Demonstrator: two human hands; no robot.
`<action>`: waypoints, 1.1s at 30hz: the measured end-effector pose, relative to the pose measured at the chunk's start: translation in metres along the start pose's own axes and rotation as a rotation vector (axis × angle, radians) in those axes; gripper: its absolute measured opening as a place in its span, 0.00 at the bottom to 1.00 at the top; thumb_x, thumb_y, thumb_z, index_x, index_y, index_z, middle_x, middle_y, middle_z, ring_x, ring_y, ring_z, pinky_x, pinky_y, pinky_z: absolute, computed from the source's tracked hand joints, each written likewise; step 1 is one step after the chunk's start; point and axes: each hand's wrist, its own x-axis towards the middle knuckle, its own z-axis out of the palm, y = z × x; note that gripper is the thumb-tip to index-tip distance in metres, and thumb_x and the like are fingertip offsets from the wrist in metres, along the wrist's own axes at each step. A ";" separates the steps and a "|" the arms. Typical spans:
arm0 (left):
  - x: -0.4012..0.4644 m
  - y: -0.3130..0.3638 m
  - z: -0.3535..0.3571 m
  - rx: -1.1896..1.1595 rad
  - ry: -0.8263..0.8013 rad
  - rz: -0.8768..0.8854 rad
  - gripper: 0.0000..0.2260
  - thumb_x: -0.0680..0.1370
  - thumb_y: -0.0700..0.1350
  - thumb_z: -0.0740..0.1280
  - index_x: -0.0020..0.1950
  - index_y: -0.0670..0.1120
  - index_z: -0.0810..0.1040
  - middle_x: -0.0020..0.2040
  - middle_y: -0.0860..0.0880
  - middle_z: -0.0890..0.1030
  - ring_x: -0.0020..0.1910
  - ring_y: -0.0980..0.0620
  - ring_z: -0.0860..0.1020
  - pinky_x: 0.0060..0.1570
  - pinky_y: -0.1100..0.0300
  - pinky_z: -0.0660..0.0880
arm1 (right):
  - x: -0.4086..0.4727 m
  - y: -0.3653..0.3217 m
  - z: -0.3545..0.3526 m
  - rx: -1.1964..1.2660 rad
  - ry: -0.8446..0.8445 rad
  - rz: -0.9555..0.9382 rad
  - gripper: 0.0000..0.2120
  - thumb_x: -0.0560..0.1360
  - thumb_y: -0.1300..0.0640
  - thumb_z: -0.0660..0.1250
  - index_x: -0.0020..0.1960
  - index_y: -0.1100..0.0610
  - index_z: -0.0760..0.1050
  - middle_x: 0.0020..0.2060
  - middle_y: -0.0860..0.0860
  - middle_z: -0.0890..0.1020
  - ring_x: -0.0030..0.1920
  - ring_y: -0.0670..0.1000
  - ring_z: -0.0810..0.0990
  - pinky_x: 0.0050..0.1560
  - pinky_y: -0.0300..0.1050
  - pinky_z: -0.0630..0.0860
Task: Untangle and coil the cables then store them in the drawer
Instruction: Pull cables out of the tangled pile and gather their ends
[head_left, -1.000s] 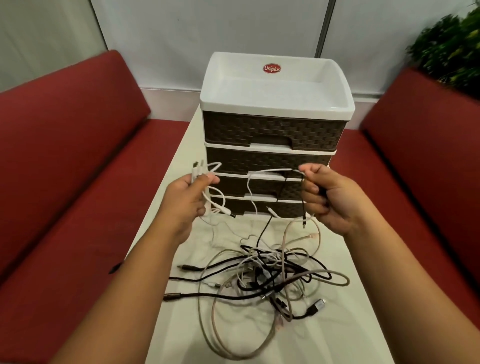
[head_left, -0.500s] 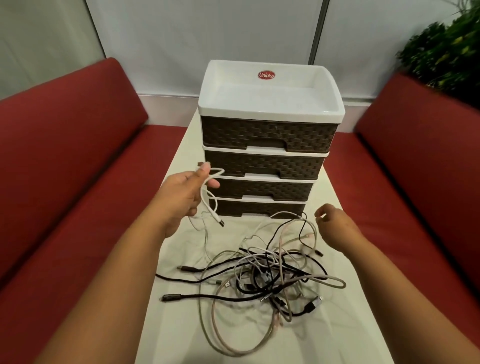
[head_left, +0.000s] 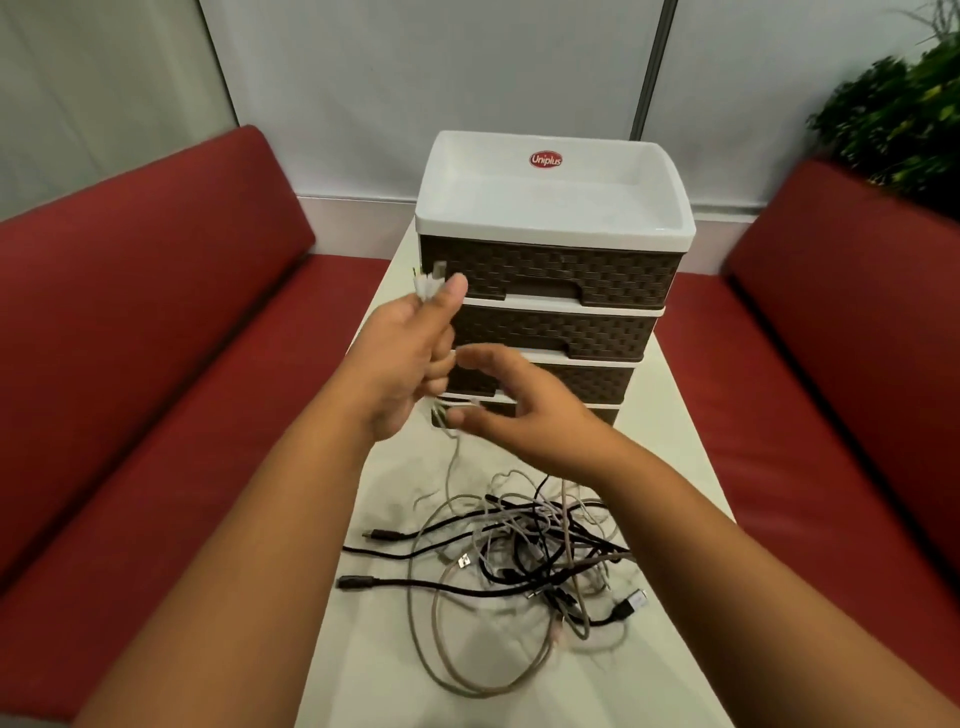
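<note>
A tangle of black, grey and beige cables (head_left: 524, 561) lies on the white table (head_left: 670, 457) in front of a drawer unit (head_left: 550, 291) with a white top tray and brown woven fronts, all drawers closed. My left hand (head_left: 405, 358) is raised in front of the unit and grips a white cable (head_left: 428, 283) whose plug ends stick up above the thumb; its lower loop hangs below the fist. My right hand (head_left: 514, 410) has come across just under the left one, fingers loosely spread and blurred, touching the hanging white loop near its thumb.
Red sofas flank the narrow table: one at the left (head_left: 130, 338) and one at the right (head_left: 831, 364). A green plant (head_left: 898, 114) stands at the back right. A pale wall is behind the drawer unit.
My right hand let go of the cables it held, dropped toward the table, then swung left up to the left hand. My left hand rose with the white cable.
</note>
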 end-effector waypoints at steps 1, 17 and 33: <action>-0.001 0.007 0.005 -0.074 -0.026 0.023 0.18 0.81 0.56 0.62 0.34 0.50 0.63 0.25 0.53 0.58 0.23 0.56 0.54 0.24 0.62 0.52 | 0.004 -0.003 0.006 0.063 -0.052 -0.021 0.24 0.74 0.47 0.71 0.67 0.50 0.70 0.64 0.45 0.77 0.65 0.41 0.73 0.63 0.41 0.72; 0.007 0.070 -0.048 -0.613 0.184 0.250 0.24 0.82 0.59 0.57 0.30 0.51 0.58 0.22 0.53 0.54 0.20 0.56 0.51 0.19 0.66 0.51 | -0.001 0.052 -0.072 -0.016 0.092 0.184 0.11 0.79 0.49 0.64 0.42 0.50 0.80 0.26 0.44 0.74 0.27 0.44 0.71 0.32 0.42 0.69; 0.004 0.050 -0.052 -0.690 0.280 0.273 0.24 0.81 0.59 0.59 0.30 0.51 0.56 0.23 0.53 0.53 0.21 0.55 0.50 0.20 0.65 0.50 | -0.020 0.048 -0.136 -0.257 0.348 0.186 0.14 0.74 0.48 0.71 0.37 0.57 0.76 0.26 0.47 0.71 0.26 0.47 0.66 0.30 0.43 0.64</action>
